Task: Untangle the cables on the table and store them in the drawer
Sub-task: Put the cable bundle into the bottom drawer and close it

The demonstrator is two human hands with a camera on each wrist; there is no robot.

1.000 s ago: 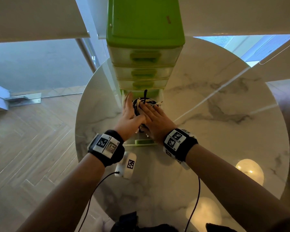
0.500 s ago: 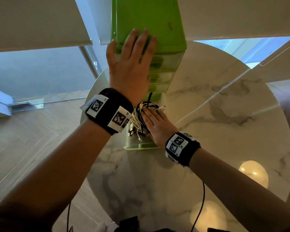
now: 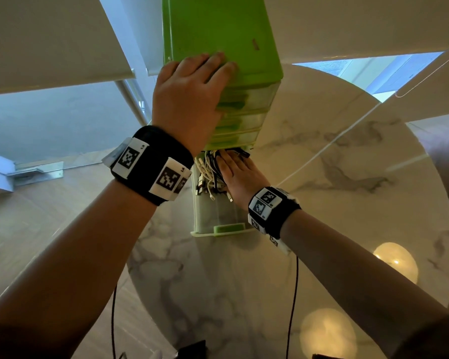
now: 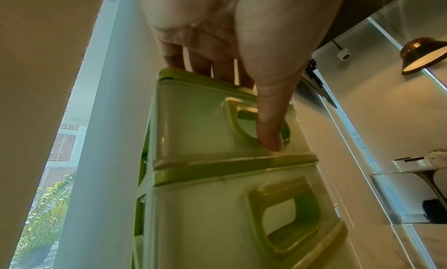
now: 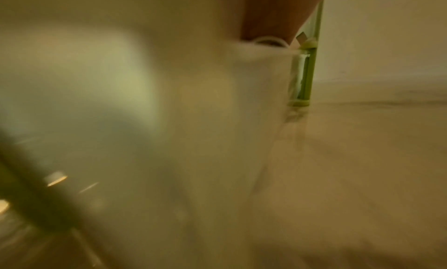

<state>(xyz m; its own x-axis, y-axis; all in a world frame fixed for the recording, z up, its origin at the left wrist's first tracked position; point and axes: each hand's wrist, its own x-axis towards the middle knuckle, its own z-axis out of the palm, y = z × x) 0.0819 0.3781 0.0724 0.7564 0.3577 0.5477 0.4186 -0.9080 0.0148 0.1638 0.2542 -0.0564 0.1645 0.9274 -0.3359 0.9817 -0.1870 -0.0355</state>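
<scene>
We lay our left hand flat w/ spread fingers on the tall green plastic drawer tower to steady it; right hand, fingers straight, presses the black-and-white cable bundle into the pulled-out translucent bottom drawer.

Marble table under green drawer unit

Herringbone wood floor seen L of tabletop. Window w/ white blind noted above it; thin blind cord hung across R side. 2 warm lamp reflections seen on the marble. Pendant lamp and small ceiling cam recorded in L wrist view.
</scene>
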